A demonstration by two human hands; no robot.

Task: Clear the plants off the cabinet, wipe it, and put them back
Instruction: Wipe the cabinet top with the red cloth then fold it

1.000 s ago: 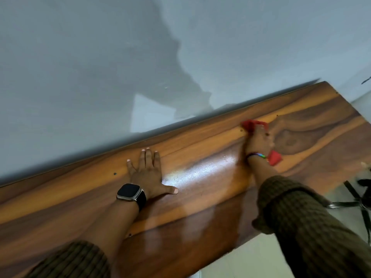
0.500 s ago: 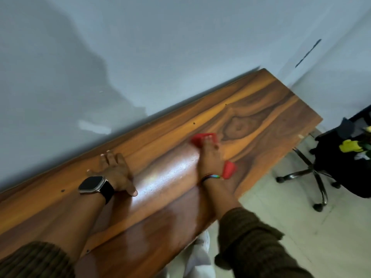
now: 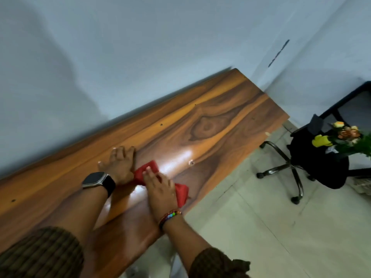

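The glossy wooden cabinet top (image 3: 210,121) runs diagonally along the pale wall, with nothing standing on it. My right hand (image 3: 160,187) presses flat on a red cloth (image 3: 147,169) near the front edge of the top. Part of the cloth sticks out to the right of my palm. My left hand (image 3: 120,163), with a smartwatch on its wrist, lies flat with fingers spread on the wood, touching the cloth's left side. A plant with yellow and orange flowers (image 3: 341,137) rests on a black office chair at the right.
The black office chair (image 3: 313,169) with a wheeled chrome base stands on the pale tiled floor (image 3: 261,227) right of the cabinet's end. The wall corner sits just behind the cabinet's far end.
My right hand has dragged the red cloth back along the top toward my left hand, which stayed planted. The view has swung right, bringing the chair and flowers in.
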